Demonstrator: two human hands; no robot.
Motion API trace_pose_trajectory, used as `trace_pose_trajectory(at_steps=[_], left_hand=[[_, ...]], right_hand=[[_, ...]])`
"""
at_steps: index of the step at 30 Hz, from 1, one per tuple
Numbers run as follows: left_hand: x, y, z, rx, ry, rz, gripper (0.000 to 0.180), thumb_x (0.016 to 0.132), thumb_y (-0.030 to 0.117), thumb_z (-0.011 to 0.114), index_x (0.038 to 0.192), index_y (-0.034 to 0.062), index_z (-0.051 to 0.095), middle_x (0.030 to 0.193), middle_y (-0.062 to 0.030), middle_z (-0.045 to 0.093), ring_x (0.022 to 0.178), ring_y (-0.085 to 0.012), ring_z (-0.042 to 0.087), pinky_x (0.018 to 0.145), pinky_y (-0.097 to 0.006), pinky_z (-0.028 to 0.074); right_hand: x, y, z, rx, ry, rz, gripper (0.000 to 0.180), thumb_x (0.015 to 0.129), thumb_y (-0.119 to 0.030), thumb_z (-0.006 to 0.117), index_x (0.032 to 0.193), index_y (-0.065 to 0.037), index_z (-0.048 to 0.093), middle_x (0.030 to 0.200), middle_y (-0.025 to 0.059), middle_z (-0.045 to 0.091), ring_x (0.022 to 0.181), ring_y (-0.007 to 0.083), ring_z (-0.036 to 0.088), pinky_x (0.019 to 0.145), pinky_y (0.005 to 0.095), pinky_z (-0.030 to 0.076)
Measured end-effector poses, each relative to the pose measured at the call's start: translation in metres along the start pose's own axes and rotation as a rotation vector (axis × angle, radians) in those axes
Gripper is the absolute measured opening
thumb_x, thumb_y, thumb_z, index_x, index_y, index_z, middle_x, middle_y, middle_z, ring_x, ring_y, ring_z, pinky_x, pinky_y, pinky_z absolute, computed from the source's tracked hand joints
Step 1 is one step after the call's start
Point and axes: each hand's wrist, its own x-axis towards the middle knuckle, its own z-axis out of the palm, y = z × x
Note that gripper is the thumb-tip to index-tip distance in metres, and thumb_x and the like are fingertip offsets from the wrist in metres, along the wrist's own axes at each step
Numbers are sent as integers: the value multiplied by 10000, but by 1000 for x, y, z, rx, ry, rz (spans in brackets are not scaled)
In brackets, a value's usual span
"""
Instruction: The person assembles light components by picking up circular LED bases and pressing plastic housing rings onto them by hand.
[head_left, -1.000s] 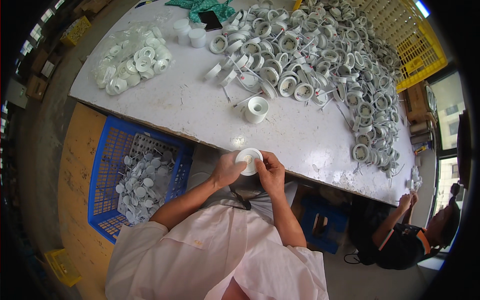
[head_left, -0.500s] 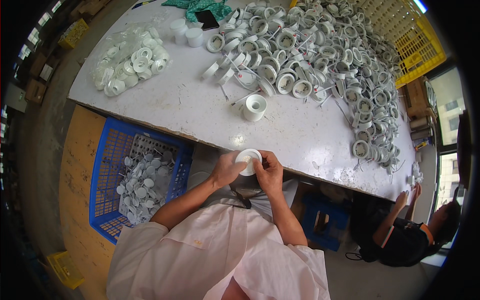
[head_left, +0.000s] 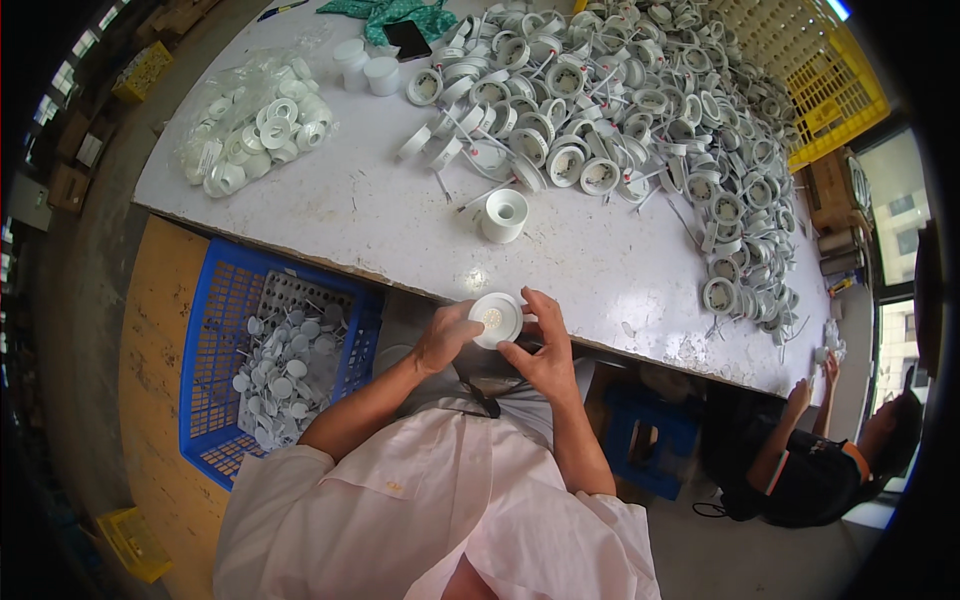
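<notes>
The left hand [head_left: 445, 337] is clamped on a white round lamp housing [head_left: 496, 320], thumb at its rim. The housing sits between the two hands, its wide face turned up. The right hand [head_left: 545, 350] has its thumb and fingers spread apart around the near right side of the housing; whether they touch it, I cannot tell. Beyond the hands, a white cylindrical cup with a round hole [head_left: 505, 216] stands on the white table [head_left: 380, 225]. Left of the left hand is a blue plastic basket [head_left: 203, 400] holding small white disc-headed parts [head_left: 283, 385].
</notes>
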Motion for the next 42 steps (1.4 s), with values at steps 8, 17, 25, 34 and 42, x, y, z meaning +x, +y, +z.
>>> trace_pose_trajectory(at_steps=[8,17,25,34,42], left_hand=[[5,-19,8,-207,-104,-67,312,870,190,511,1092,-9,604,801,10,565,657,-52,462,563,-210,379],[10,0,11,-67,-213,-82,349,945,132,560,1230,-59,492,1181,-163,603,1033,-225,630,816,-280,516],[8,-13,8,-37,-209,-120,345,936,151,582,1209,-49,515,1185,-173,612,1024,-204,631,808,-276,516],[-1,-30,6,-14,-164,-167,303,918,102,589,1177,-46,534,1158,-175,625,989,-207,650,776,-277,531],[-10,-48,-2,-12,-100,-175,271,915,90,590,1146,-48,555,1108,-191,643,954,-240,665,738,-287,542]], right_hand=[[2,0,3,-233,-59,-151,864,614,-143,840,1367,-52,427,1294,203,473,1161,366,496,953,403,447],[32,46,-87,-300,232,152,619,726,-251,765,1252,-24,532,1235,192,542,1144,322,542,963,382,436],[76,94,-183,-428,312,285,656,701,-362,747,1242,-33,575,1230,205,558,1115,314,562,940,379,451],[97,136,-234,-505,509,331,719,683,-417,755,1233,9,572,1209,224,587,1088,337,589,942,373,451],[80,131,-236,-501,575,336,685,722,-422,717,1235,8,568,1269,231,540,1187,347,514,1005,389,397]])
